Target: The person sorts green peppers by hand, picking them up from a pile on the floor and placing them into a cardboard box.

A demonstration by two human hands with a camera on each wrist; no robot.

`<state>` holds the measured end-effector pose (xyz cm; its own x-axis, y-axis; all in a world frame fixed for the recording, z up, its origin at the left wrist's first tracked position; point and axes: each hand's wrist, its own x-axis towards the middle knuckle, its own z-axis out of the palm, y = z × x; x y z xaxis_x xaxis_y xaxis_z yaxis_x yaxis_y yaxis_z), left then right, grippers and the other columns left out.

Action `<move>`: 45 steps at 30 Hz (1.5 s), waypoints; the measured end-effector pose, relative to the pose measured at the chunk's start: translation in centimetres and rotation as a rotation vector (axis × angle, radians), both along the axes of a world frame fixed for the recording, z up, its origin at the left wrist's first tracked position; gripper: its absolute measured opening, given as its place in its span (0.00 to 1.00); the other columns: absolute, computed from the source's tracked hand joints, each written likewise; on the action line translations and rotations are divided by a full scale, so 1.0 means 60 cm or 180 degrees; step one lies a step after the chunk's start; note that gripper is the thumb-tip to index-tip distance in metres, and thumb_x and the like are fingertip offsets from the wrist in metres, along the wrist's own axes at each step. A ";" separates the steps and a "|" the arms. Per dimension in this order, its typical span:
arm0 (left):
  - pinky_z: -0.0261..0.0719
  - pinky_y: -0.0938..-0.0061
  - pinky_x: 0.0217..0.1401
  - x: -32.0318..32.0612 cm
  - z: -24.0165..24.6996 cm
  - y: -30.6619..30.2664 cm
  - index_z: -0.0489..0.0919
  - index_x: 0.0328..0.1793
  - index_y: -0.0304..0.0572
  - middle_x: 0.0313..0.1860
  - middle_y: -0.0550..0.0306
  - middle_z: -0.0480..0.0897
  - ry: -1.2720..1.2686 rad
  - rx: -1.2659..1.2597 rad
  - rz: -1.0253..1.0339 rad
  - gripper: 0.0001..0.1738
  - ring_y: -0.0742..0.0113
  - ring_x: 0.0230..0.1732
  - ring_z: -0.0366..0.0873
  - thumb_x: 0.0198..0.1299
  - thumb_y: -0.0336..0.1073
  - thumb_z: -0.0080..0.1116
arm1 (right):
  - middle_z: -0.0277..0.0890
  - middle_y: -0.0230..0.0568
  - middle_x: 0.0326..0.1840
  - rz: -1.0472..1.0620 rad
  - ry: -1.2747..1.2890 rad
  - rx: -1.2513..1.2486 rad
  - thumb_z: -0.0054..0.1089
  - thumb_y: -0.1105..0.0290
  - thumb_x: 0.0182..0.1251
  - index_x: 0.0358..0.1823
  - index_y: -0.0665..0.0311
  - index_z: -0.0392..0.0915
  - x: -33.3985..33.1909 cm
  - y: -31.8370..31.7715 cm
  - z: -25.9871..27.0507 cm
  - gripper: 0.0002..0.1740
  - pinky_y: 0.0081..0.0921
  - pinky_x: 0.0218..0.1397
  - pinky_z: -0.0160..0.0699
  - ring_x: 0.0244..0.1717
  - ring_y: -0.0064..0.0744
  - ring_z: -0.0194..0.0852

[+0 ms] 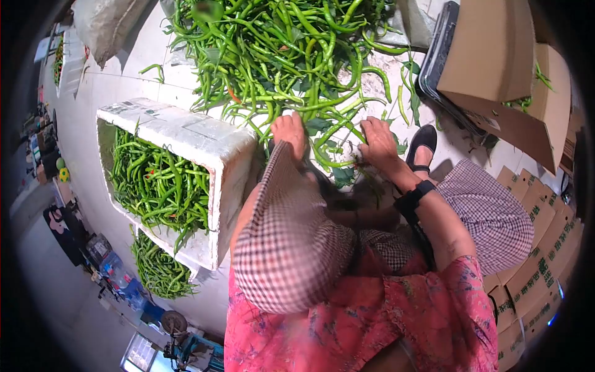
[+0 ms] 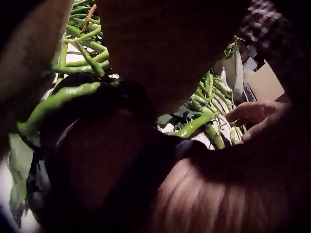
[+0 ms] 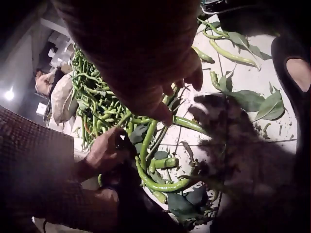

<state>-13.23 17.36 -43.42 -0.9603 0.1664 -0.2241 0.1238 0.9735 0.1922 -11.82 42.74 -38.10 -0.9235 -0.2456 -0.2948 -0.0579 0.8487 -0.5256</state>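
A large pile of long green chili peppers (image 1: 279, 56) covers the floor in front of the person. At its near edge my left hand (image 1: 289, 134) is down among the peppers, fingers pointing into the pile. A green pepper (image 2: 58, 102) lies close beside this hand in the left wrist view; I cannot tell whether the shadowed fingers hold it. My right hand (image 1: 381, 147) hovers over scattered peppers to the right, thumb and fingers apart, palm down. Beneath it in the right wrist view are a curved pepper (image 3: 165, 186) and dark green leaves (image 3: 187, 204).
A white foam box (image 1: 192, 133) of peppers lies tipped on its side at the left, with more peppers (image 1: 158, 266) behind it. An open cardboard box (image 1: 489, 56) stands at the right beside a shoe (image 1: 423, 146). Flattened cardboard (image 1: 539, 260) lies lower right. A sack (image 1: 108, 28) stands upper left.
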 end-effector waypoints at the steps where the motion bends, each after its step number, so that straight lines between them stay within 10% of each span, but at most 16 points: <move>1: 0.65 0.57 0.51 -0.007 0.006 -0.001 0.70 0.51 0.39 0.43 0.48 0.73 -0.0233 0.0066 -0.0100 0.23 0.50 0.50 0.69 0.46 0.29 0.58 | 0.66 0.52 0.58 0.0089 0.0257 0.0119 0.63 0.73 0.44 0.56 0.67 0.69 -0.006 -0.009 -0.013 0.31 0.46 0.59 0.66 0.58 0.53 0.63; 6: 0.73 0.49 0.49 -0.017 0.064 0.012 0.62 0.57 0.41 0.45 0.37 0.70 -0.0976 0.1124 0.0247 0.28 0.35 0.46 0.74 0.49 0.31 0.60 | 0.68 0.50 0.52 0.0465 0.1153 0.0529 0.57 0.78 0.37 0.51 0.70 0.70 -0.037 -0.025 -0.046 0.30 0.38 0.47 0.64 0.54 0.49 0.64; 18: 0.74 0.65 0.41 -0.055 0.304 -0.070 0.79 0.52 0.35 0.34 0.44 0.79 -0.0948 0.2308 0.0939 0.17 0.50 0.35 0.77 0.57 0.33 0.61 | 0.66 0.45 0.36 0.0881 0.1077 0.0351 0.52 0.77 0.46 0.32 0.64 0.71 -0.059 -0.020 -0.071 0.08 0.41 0.43 0.62 0.42 0.46 0.65; 27: 0.78 0.59 0.47 0.035 0.147 -0.060 0.73 0.48 0.35 0.38 0.37 0.82 -0.2166 0.0951 0.1047 0.21 0.41 0.42 0.81 0.59 0.45 0.62 | 0.77 0.54 0.26 0.1105 -0.0751 -0.0431 0.52 0.74 0.54 0.40 0.67 0.67 -0.040 -0.013 -0.004 0.11 0.50 0.34 0.73 0.32 0.54 0.79; 28: 0.78 0.62 0.45 0.038 0.149 -0.061 0.74 0.44 0.34 0.38 0.39 0.83 -0.2414 0.2158 0.2474 0.16 0.44 0.43 0.82 0.61 0.41 0.60 | 0.77 0.53 0.27 0.1158 -0.0721 -0.0654 0.52 0.72 0.55 0.38 0.65 0.69 -0.050 -0.008 0.014 0.10 0.49 0.33 0.73 0.31 0.54 0.78; 29: 0.78 0.62 0.45 0.048 0.162 -0.068 0.74 0.44 0.34 0.38 0.39 0.83 -0.2429 0.2151 0.2475 0.16 0.44 0.43 0.82 0.61 0.41 0.60 | 0.77 0.51 0.28 0.1214 -0.0698 -0.0881 0.52 0.71 0.56 0.37 0.64 0.70 -0.059 -0.002 0.033 0.08 0.49 0.32 0.73 0.31 0.55 0.78; 31: 0.78 0.66 0.43 0.011 0.272 -0.051 0.75 0.41 0.34 0.37 0.44 0.84 -0.1358 0.1352 0.0944 0.11 0.54 0.39 0.83 0.60 0.35 0.60 | 0.77 0.52 0.29 0.1046 -0.0324 -0.0931 0.51 0.70 0.57 0.36 0.64 0.71 -0.084 0.018 0.061 0.08 0.49 0.31 0.73 0.31 0.56 0.77; 33: 0.76 0.67 0.40 0.043 0.272 -0.069 0.75 0.40 0.34 0.34 0.47 0.81 -0.1275 0.1591 0.1197 0.11 0.59 0.37 0.80 0.60 0.35 0.60 | 0.76 0.55 0.32 0.1096 0.0376 -0.0494 0.51 0.69 0.59 0.38 0.65 0.72 -0.111 0.055 0.050 0.08 0.51 0.33 0.74 0.35 0.60 0.75; 36: 0.73 0.70 0.35 0.070 0.266 -0.089 0.75 0.39 0.34 0.29 0.54 0.77 -0.1029 0.2032 0.1776 0.11 0.71 0.31 0.74 0.60 0.36 0.61 | 0.77 0.55 0.32 -0.0724 0.0282 -0.0321 0.49 0.67 0.65 0.42 0.60 0.71 -0.141 0.119 0.032 0.08 0.47 0.40 0.75 0.35 0.61 0.76; 41: 0.71 0.68 0.33 0.010 0.190 -0.042 0.75 0.38 0.36 0.27 0.51 0.71 0.0319 0.2279 0.0399 0.07 0.59 0.29 0.72 0.55 0.30 0.60 | 0.77 0.38 0.26 -0.2443 -0.0817 -0.1300 0.52 0.59 0.68 0.43 0.67 0.71 -0.159 0.121 -0.004 0.17 0.30 0.32 0.76 0.27 0.25 0.78; 45: 0.74 0.60 0.37 -0.047 0.149 0.015 0.73 0.41 0.38 0.35 0.49 0.73 0.0012 0.1943 -0.1168 0.19 0.47 0.35 0.73 0.36 0.23 0.57 | 0.77 0.60 0.34 -0.1735 0.0061 -0.0348 0.52 0.61 0.67 0.46 0.67 0.70 -0.149 0.099 -0.049 0.16 0.47 0.44 0.72 0.38 0.58 0.77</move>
